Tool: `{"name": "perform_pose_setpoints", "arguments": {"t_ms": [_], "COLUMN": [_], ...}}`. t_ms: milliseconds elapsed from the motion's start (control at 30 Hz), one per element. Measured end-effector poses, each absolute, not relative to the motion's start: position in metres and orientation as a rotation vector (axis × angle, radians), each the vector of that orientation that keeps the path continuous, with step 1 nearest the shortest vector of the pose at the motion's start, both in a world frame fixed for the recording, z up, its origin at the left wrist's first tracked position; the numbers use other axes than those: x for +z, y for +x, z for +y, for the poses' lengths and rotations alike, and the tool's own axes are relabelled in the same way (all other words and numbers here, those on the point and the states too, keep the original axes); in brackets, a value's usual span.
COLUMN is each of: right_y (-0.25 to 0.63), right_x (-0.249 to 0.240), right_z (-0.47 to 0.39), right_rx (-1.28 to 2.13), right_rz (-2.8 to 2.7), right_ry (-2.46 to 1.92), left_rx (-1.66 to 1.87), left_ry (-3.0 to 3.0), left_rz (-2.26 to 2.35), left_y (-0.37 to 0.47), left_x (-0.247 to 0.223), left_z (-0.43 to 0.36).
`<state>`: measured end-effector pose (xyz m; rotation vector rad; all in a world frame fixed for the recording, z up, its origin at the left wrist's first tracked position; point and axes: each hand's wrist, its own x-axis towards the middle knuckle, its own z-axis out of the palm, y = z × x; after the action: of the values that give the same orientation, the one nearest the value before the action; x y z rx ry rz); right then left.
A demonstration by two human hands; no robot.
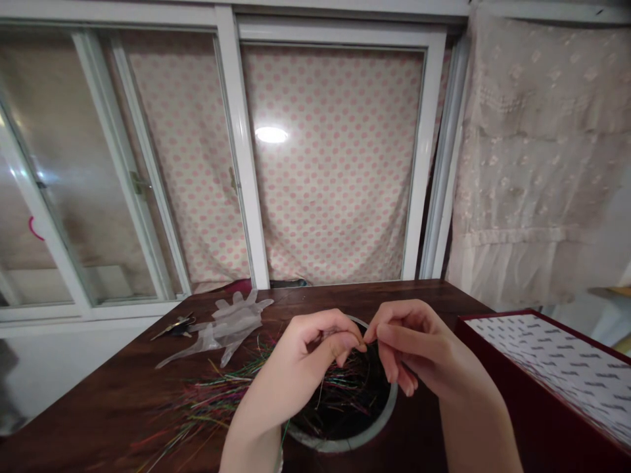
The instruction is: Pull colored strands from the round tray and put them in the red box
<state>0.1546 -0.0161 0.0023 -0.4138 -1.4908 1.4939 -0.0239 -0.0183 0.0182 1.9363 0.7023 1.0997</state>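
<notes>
White-framed sliding windows (251,151) are filling the upper left and centre of the frame, with a pink-dotted curtain (335,177) hanging behind the glass and a bright oval of light (271,135) showing at upper centre. A pale patterned curtain (532,144) is covering the upper right. A dark wooden table (113,394) is occupying the lower part of the frame. At lower centre, a round dark dish (340,447) with a pale rim is sitting on the table; multicoloured thin strands (217,394) are lying partly within it and fanning out over the tabletop toward the lower left. Above the dish, the left hand (308,351) is narrowing to a pinch, thumb and forefinger together; the right hand (424,345) is pinching likewise, its fingertips just beside the left ones, its other fingers curling loosely. From where I am standing, I cannot tell whether either pinch is holding a strand. Left of centre, a clear plastic glove (236,322) is lying crumpled, with keys (177,327) resting just beside it. At lower right, a dark red box (537,391) is showing a white printed surface (557,368) on top.
</notes>
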Motion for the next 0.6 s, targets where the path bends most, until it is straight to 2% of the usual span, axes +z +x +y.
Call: {"name": "perform_pose_setpoints", "arguments": {"t_ms": [300,600], "right_y": [0.146,0.135], "right_x": [0.003,0.001], "right_z": [-0.018,-0.02], "right_rx": [1.404,0.811], "right_rz": [-1.479,-1.516], "right_ry": [-0.336,-0.392], "left_rx": [1.126,1.22], "left_ry": [1.822,1.531], "left_rz": [0.564,0.519], "left_y": [-0.026,-0.014], "left_x": [0.011,0.011], "left_z": [-0.014,-0.015]}}
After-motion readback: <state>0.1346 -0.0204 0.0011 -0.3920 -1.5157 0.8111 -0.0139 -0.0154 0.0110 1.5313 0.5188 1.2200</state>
